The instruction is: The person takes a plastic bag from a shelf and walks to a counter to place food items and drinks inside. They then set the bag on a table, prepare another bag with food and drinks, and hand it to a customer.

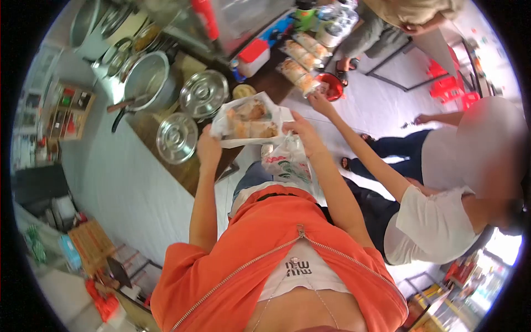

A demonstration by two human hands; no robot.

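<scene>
Both my hands hold a clear bag of bread rolls (250, 123) over the bench (166, 145) edge: left hand (208, 149) fingers clamped on its near-left rim, right hand (303, 133) fingers pinching the right rim. A co-worker's hand (319, 102) reaches just beside; steel lids (203, 94) crowd the left.

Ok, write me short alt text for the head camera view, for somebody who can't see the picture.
Seen from above, a person in an orange zip jacket holds a clear plastic bag of bread rolls with the left hand and right hand, a printed bag hanging beneath. Lidded steel pots sit on the wooden counter; beside them a co-worker's hand reaches toward wrapped rolls.
</scene>
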